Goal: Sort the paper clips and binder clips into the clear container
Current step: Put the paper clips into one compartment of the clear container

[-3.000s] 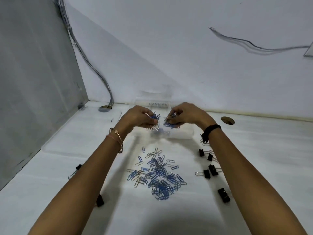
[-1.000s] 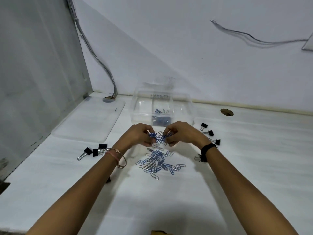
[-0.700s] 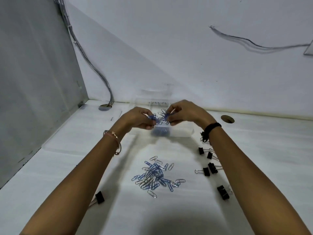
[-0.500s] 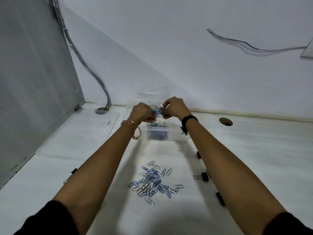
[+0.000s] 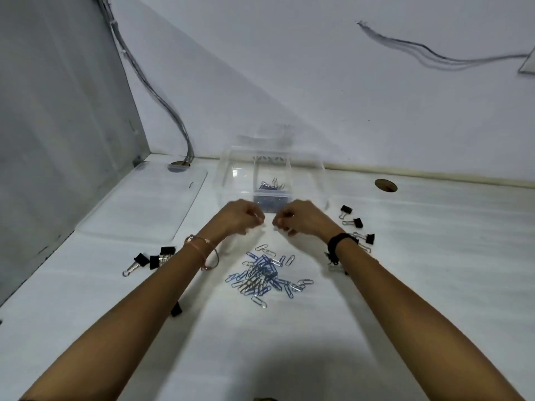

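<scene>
obs: left hand point(image 5: 243, 217) and right hand point(image 5: 298, 219) hover side by side over the table point(image 5: 434, 270), just in front of the clear container point(image 5: 231, 180) and beyond the loose pile of paper clips point(image 5: 262, 277). fingers on both are curled inward. no clip shows between them, but the frame is blurred there, so i cannot tell whether either hand pinches anything.

container: sits at the back near the wall, split into compartments. the middle one holds sorted clips point(image 5: 270, 185); the side ones look bare, probably kept for the other kind.

binder clips point(image 5: 354, 221) lie scattered right of the container, and a second group point(image 5: 153, 259) lies left of the left forearm, all outside it. a flat clear lid point(image 5: 139, 209) lies off to the left, out of the way.

judgement: paper clips partly done, binder clips not started. the hands work paired, likely to gather more of the pile per trip.
</scene>
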